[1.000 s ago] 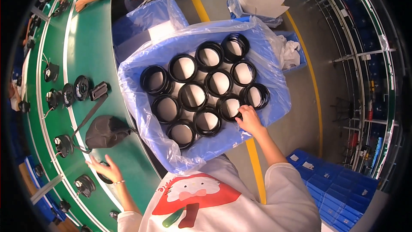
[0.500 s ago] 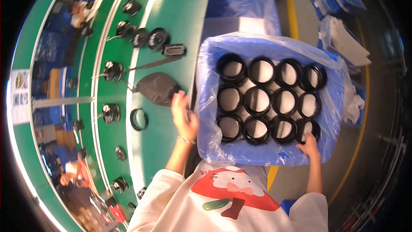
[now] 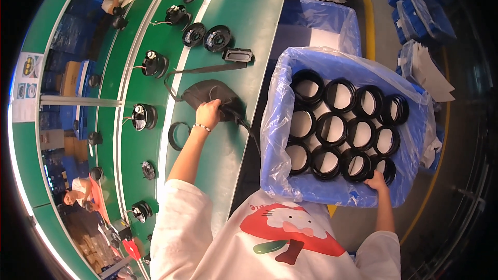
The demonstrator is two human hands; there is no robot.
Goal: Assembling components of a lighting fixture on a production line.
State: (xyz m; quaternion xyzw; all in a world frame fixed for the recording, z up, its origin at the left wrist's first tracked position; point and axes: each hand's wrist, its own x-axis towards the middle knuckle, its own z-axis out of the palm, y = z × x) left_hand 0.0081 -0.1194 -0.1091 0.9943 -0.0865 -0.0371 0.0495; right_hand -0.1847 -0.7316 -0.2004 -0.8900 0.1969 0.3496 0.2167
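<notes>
Ring, black, lying loose on green bench; then left hand, fingers bunched, gripping black bag; farther right, blue bin lined with clear plastic, beside bench, holding black rings in three rows; at near right corner, right hand touching corner ring, fingers partly hidden, cannot tell whether closed

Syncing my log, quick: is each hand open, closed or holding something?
Left hand: closed on the black bag.
Right hand: touching a black ring in the blue bin; grip cannot be told.
</notes>
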